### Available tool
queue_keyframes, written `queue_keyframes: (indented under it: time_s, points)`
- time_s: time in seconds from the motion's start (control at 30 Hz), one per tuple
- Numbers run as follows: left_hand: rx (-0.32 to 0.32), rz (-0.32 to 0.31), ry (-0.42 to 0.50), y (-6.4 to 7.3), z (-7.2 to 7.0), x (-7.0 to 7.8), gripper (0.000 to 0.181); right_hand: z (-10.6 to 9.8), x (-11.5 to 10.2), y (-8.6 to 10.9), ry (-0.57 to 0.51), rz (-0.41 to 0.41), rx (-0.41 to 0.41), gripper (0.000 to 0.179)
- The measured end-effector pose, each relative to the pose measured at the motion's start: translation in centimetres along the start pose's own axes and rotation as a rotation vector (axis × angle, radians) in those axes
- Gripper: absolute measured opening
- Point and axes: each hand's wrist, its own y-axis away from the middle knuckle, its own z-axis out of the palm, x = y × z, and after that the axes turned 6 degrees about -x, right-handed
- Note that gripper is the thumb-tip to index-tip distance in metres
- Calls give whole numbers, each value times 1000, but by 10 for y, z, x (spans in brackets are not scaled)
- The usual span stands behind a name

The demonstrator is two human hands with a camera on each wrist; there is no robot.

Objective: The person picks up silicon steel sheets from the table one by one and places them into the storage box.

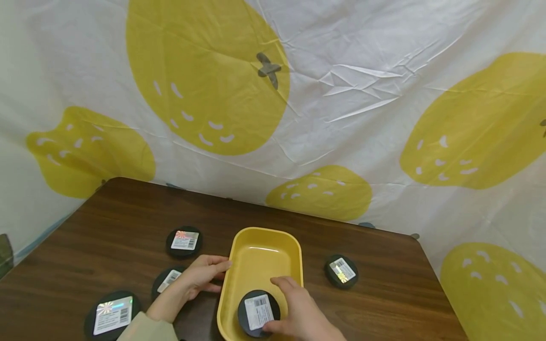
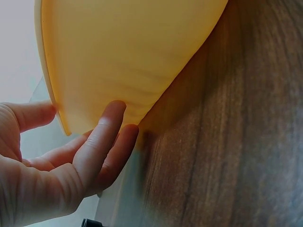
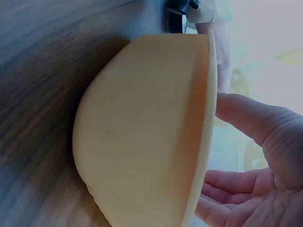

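A yellow rectangular tray (image 1: pixel 239 265) with rounded corners stands on the table. My left hand (image 1: pixel 202 274) touches its left side, with a fingertip right at the rim. In the left wrist view, the other fingers lie against the tray's outer wall (image 2: pixel 137 52). A black round disc (image 1: pixel 243 316) with a white barcode label lies in the near end of the tray. My right hand (image 1: pixel 300 310) reaches over the right rim. Its thumb overlaps the disc's edge and its fingers are spread apart from it. The tray wall (image 3: pixel 142 127) hides the disc in the right wrist view.
Left of the tray lie more labelled black discs: one at the back (image 1: pixel 178 252), one partly behind the left wrist (image 1: pixel 159 280), and one nearest (image 1: pixel 91 317). Another disc (image 1: pixel 346 282) sits to the right. A lemon-patterned cloth (image 1: pixel 341 118) hangs behind the wooden table (image 1: pixel 141 213).
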Motion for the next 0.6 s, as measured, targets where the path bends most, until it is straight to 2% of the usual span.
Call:
queue_keyframes:
  time_s: [0.33, 0.6]
  points:
    - [-44, 20, 10, 0, -2, -1, 42, -6, 3, 1, 26, -29, 78, 75]
    - [-35, 15, 8, 1, -2, 0, 41, -15, 7, 2, -9, -6, 123, 77]
